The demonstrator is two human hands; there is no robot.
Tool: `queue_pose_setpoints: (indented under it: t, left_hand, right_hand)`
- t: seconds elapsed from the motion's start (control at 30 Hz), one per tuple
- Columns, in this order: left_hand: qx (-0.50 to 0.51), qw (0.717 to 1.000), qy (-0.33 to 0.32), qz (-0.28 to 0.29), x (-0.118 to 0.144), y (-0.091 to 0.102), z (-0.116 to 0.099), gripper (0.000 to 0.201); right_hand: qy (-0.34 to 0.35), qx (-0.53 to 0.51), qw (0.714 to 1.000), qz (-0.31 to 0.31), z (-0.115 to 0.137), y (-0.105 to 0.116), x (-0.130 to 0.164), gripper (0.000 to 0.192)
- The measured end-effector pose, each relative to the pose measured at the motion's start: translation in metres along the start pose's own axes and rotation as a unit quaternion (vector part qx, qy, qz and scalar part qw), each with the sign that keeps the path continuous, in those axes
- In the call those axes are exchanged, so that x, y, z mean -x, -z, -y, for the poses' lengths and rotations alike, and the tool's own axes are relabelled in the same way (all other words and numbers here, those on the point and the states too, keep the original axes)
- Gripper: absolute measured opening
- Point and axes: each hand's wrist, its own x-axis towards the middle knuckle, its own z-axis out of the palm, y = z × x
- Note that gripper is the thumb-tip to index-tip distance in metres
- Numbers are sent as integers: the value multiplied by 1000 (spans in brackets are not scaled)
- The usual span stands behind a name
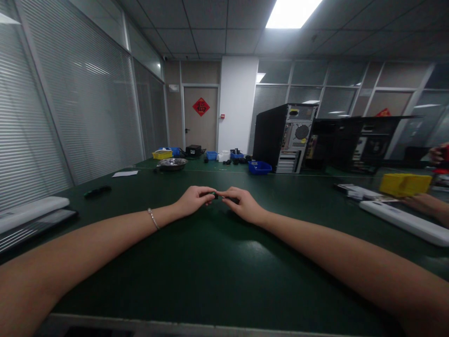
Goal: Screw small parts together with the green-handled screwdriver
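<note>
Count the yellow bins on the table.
2. One yellow bin sits far back left beside the metal bowl; the other is at the right edge. Others may hide behind the computer towers.

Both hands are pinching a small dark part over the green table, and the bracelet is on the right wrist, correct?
Not quite. In the head view the bracelet is on the left wrist. The rest holds: left hand and right hand pinch a small dark part over the green table.

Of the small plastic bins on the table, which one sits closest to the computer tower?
The blue bin, just left of the open computer tower. The other blue bins and the yellow ones stand farther off.
</note>
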Motion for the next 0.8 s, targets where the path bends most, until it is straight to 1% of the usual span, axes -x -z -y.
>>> queue_pose_setpoints:
  t: [0.1,0.17,0.37,0.53,0.67,0.8]
  left_hand:
    - [-45,999,-16,-5,1,1,-4,32]
    - [-42,999,-15,3,2,2,-4,32]
    - [12,1000,0,16,-1,2,0,34]
    - [55,998,12,28,-1,1,-1,34]
    - [62,998,13,24,-1,0,-1,31]
    - [122,993,11,-2,-4,-3,1,28]
  right_hand:
    - [11,0,1000,-4,-1,-1,0,34]
    - [14,-4,1000,-3,-1,-2,0,34]
    - [1,-15,1000,3,1,1,0,32]
    - [2,-21,1000,2,2,2,0,33]
    - [-5,-19,1000,-1,2,1,0,32]
    - [-24,-8,1000,-16,2,0,-1,32]
